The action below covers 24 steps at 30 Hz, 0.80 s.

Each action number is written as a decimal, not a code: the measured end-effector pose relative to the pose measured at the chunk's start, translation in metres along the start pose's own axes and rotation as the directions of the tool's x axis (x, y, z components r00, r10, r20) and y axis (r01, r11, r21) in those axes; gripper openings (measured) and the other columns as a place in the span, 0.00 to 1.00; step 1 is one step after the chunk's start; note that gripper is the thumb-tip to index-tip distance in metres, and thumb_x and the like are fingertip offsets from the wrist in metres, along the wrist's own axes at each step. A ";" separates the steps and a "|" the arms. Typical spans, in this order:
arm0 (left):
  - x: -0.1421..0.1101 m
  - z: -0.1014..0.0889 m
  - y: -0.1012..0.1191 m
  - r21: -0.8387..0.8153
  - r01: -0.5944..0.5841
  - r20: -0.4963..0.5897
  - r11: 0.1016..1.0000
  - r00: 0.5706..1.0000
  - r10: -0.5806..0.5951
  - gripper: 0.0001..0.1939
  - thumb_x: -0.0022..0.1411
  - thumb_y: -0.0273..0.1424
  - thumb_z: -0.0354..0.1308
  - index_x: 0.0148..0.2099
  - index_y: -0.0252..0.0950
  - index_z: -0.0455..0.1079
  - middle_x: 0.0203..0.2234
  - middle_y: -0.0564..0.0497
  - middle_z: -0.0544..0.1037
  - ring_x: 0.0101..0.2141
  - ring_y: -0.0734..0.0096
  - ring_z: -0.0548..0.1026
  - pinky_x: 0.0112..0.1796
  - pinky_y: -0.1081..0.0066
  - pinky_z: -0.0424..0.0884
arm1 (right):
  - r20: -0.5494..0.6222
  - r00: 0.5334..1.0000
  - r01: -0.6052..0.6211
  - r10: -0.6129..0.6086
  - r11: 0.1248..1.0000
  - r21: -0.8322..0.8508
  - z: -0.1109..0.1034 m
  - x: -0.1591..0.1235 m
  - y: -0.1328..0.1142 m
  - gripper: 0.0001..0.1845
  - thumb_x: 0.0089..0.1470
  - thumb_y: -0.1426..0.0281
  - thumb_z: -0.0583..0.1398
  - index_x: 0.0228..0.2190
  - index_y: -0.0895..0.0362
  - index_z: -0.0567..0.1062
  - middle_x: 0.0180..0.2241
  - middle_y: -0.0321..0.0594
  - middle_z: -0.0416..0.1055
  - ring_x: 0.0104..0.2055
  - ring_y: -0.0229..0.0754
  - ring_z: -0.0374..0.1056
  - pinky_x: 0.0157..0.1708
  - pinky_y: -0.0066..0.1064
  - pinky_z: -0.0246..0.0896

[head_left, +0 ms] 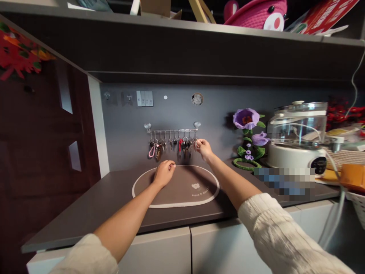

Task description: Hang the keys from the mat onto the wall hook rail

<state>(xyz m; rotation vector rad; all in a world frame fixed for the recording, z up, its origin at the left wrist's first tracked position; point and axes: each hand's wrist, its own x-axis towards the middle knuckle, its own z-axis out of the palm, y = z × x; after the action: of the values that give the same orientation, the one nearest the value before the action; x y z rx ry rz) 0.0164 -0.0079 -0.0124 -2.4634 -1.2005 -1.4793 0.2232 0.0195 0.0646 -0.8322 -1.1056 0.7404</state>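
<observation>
A clear hook rail (173, 131) is fixed to the grey wall, with several bunches of keys (185, 144) hanging in a row. Among them are a pink loop (152, 152) at the left and a red piece (180, 144) near the middle. At the rail's right end my right hand (204, 149) pinches the last hanging keys (195, 146) between thumb and fingers. My left hand (164, 172) is lower, over the back of a brown oval mat (176, 190) with a white rim. Its fingers are curled inward, and whatever they may hold is hidden.
Right of the rail stand purple knitted flowers (246, 119) and a glass-topped white appliance (296, 148) with a cable. A shelf (182, 24) holding a pink woven bag (256, 15) overhangs the counter (94, 203). Wall hooks (129, 97) and switches (145, 99) are higher up.
</observation>
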 end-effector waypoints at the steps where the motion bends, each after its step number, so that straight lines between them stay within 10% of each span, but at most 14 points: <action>1: 0.000 0.001 -0.001 0.007 0.002 0.007 1.000 1.000 -0.002 0.09 0.57 0.30 0.48 0.36 0.35 0.70 0.28 0.50 0.73 0.30 0.72 0.69 0.35 0.71 0.64 | -0.024 0.999 -0.024 0.024 1.000 -0.007 -0.002 0.006 -0.004 0.08 0.47 0.67 0.56 0.23 0.57 0.62 0.18 0.31 0.62 0.20 0.30 0.59 0.22 0.23 0.56; 24: 0.000 0.003 -0.007 -0.017 0.094 0.021 0.995 0.995 -0.093 0.10 0.56 0.30 0.49 0.39 0.35 0.69 0.29 0.50 0.74 0.30 0.72 0.70 0.36 0.71 0.65 | -0.092 0.979 -0.186 0.183 0.983 -0.016 -0.010 0.046 0.000 0.07 0.47 0.77 0.54 0.20 0.59 0.65 0.14 0.35 0.62 0.18 0.31 0.59 0.22 0.25 0.62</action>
<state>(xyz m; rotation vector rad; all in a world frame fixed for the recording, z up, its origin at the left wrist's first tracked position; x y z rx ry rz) 0.0141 -0.0015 -0.0165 -2.4715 -1.3294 -1.4973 0.2455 0.0564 0.0833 -0.9892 -0.9667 0.8365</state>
